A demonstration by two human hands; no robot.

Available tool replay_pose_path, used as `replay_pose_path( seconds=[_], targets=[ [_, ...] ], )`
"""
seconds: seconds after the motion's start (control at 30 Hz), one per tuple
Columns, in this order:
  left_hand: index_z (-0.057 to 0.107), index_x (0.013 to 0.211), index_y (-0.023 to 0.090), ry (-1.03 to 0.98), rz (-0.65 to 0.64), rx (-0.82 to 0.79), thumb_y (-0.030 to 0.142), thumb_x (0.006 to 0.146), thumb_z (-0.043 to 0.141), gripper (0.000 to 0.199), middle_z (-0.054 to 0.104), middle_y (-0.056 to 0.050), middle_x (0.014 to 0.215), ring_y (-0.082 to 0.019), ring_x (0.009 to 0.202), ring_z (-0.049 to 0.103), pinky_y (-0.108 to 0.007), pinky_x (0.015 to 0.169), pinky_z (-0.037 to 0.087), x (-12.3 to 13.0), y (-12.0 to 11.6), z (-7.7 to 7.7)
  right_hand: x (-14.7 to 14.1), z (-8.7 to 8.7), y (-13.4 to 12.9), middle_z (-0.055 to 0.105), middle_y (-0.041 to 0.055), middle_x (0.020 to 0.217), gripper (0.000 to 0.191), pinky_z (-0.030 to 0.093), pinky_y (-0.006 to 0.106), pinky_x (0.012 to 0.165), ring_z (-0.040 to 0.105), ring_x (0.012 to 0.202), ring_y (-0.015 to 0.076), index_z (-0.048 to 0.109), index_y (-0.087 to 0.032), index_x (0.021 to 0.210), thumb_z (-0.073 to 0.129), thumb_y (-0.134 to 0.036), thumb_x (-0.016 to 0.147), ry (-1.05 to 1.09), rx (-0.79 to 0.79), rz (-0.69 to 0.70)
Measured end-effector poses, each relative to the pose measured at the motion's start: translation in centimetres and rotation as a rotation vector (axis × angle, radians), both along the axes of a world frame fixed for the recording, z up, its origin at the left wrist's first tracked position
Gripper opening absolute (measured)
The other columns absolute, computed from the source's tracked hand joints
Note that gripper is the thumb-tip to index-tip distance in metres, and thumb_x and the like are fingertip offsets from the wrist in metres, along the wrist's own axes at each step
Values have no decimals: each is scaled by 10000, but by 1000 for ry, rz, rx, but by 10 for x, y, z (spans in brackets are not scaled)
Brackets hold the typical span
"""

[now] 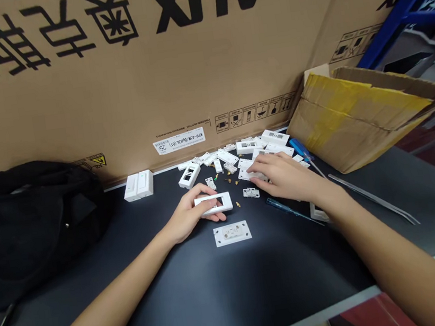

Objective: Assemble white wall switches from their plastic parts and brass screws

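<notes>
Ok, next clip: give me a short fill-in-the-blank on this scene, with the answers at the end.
The left hand grips a white faceplate with a central rectangular ____. The screwdriver beside the cardboard box has a ____ handle. Its flaps carry ____ tape.

Answers: opening; blue; yellow.

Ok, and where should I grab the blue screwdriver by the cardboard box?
Grab the blue grip of the screwdriver from above, on the side of its shaft. It lies flat, fat enough to wrap, with white plastic pieces crowding its left and the cardboard box behind it.
</notes>
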State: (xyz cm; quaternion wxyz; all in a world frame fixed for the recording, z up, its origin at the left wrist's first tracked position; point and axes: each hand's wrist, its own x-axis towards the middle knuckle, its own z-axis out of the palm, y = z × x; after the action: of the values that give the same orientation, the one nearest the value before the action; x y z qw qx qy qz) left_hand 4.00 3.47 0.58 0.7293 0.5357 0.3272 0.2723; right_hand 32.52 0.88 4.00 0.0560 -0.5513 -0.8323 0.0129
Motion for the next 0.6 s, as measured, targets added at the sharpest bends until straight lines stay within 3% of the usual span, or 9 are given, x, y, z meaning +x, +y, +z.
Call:
replay_pose_path(
  seconds=[0.37, 0.6],
  targets=[
    [571, 1022, 156, -66, -23, -10, 262, 861, 677, 220, 763, -56, 852, -212, 742, 795, -263, 681, 616, 0, 1, -3, -56, 6, 82, 684, 171, 1298, 320, 460, 433, 949, 616, 1200, 328, 671, -138, 1231, 545, -272, 968, 6, -49, 65],
    [552, 987, 145, -78, -65, 14, 294, 859, 762, 288, 782, -95, 885, -212, 749, 797, -269, 697, 619, -1, 2, -3, -63, 9, 103, 690, 164, 1301, 438, 496, 410, 946, 648, 1167, 319, 681, -141, 1252, 704, -231, 824, -22, -152, 142]
  ],
)
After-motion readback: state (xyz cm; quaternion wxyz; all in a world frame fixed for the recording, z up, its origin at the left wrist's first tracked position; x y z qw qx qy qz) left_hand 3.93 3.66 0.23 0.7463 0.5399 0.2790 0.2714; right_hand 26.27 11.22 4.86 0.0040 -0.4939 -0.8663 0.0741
